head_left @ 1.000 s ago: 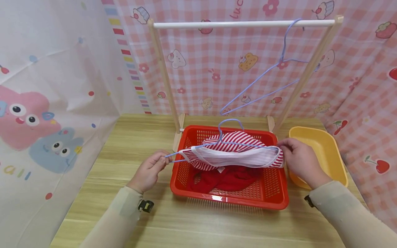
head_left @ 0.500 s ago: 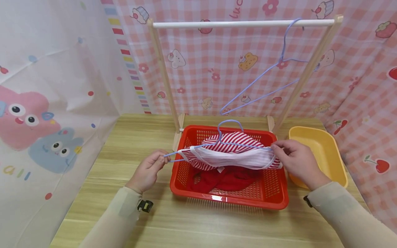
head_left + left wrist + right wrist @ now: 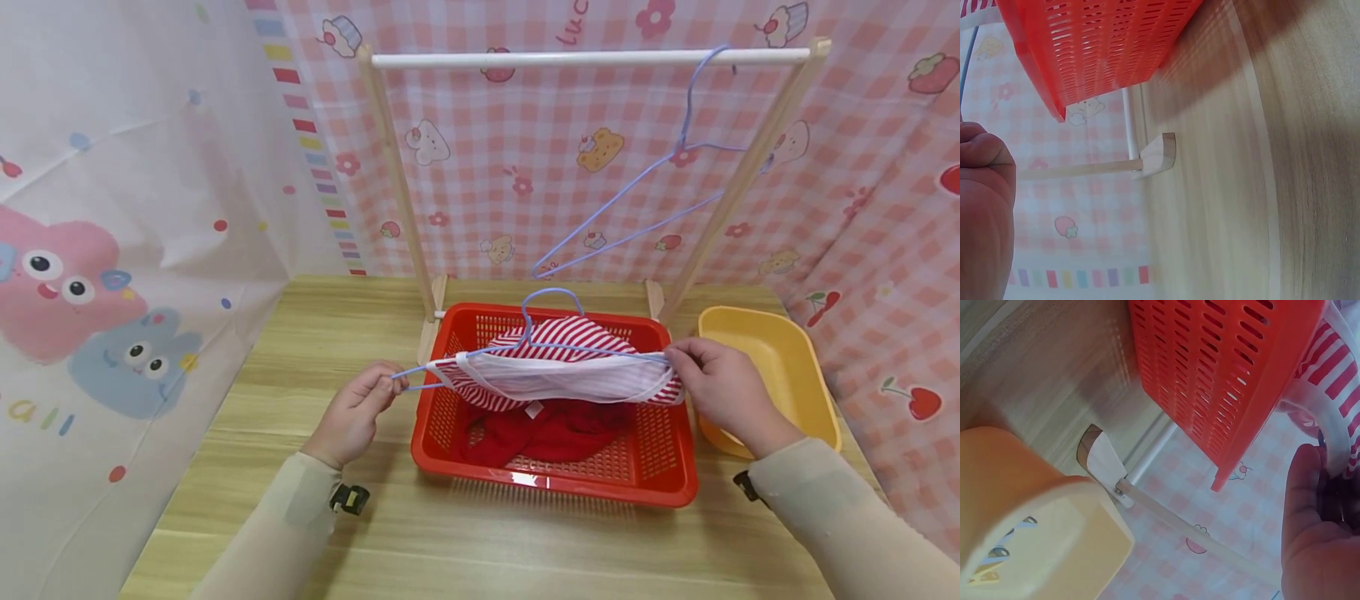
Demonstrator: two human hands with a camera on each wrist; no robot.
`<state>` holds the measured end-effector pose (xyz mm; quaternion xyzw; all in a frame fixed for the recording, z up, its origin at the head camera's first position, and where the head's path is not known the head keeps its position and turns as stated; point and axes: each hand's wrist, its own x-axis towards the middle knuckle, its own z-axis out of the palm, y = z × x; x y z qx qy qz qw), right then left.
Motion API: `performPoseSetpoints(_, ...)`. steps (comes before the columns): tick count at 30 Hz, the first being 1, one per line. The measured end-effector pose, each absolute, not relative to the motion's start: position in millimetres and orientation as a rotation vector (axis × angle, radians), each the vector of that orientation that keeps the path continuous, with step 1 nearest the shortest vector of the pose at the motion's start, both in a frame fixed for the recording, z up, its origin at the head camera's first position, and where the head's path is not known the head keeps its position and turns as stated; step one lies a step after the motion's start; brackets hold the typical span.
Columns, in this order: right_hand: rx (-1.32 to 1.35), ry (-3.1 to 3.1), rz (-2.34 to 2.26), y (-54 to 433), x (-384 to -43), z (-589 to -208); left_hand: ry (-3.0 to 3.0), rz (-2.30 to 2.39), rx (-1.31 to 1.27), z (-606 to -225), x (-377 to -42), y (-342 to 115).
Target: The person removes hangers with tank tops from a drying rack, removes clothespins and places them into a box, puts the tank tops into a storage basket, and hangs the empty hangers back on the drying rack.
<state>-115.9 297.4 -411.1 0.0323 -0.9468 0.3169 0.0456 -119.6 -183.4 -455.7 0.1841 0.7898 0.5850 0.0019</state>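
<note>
A blue wire hanger (image 3: 528, 329) lies level over the red basket, its hook pointing away. On it is a red-and-white striped sleeveless top (image 3: 570, 337) with white trim, its pale inside showing at the neckline. My left hand (image 3: 362, 412) pinches the hanger's bare left end, left of the basket. At the other end, my right hand (image 3: 723, 387) pinches the top's white-edged shoulder by the hanger. The right wrist view shows thumb and fingers at the trim of the striped top (image 3: 1335, 381). Underneath, a red garment (image 3: 547, 433) with a white tag lies in the basket.
The red perforated basket (image 3: 555, 482) stands on the wood-grain table (image 3: 300, 367). Behind it rises a wooden rack with a white rail (image 3: 570, 58), where another blue hanger (image 3: 615, 196) hangs toward the right post. A yellow tub (image 3: 795, 375) sits beside my right hand.
My left hand and the hanger have shifted slightly left. My right hand first slid left along the top's shoulder, then back a little to the right.
</note>
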Motion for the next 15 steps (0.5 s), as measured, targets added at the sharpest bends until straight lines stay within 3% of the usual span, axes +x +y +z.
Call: performPoseSetpoints(15, -0.032, -3.017, 1.178, 306.1, -122.5, -414.6, 2.456, 1.879, 0.630, -454.4, -119.9, -186.0)
